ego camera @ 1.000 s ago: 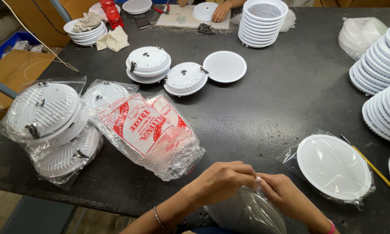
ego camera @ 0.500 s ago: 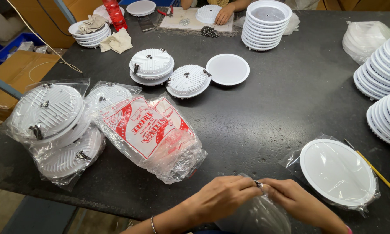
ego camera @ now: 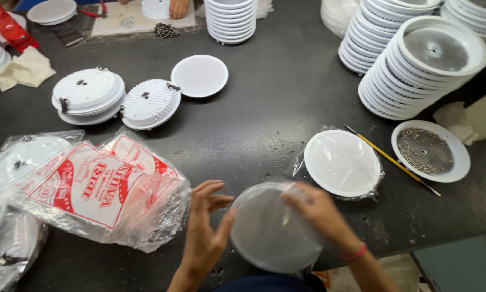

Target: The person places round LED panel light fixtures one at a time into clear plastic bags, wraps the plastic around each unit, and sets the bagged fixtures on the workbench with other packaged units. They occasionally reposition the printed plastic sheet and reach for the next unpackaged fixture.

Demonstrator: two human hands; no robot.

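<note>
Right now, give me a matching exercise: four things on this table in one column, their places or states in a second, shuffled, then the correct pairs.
Things
1. bagged round disc
2. yellow pencil
3. bare white disc
4. red-printed bag pack

Places or states
A. left of the left hand
B. lying face up, unwrapped, beside two ribbed housings
C. held between both hands, the right hand on top
D. between a wrapped disc and a dish of small screws

Pairs: 1-C, 2-D, 3-B, 4-A

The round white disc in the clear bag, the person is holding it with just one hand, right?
No. Both hands hold the round white disc: the left hand on its left edge, the right hand on its right. The head view shows this. It is in a clear bag.
</note>
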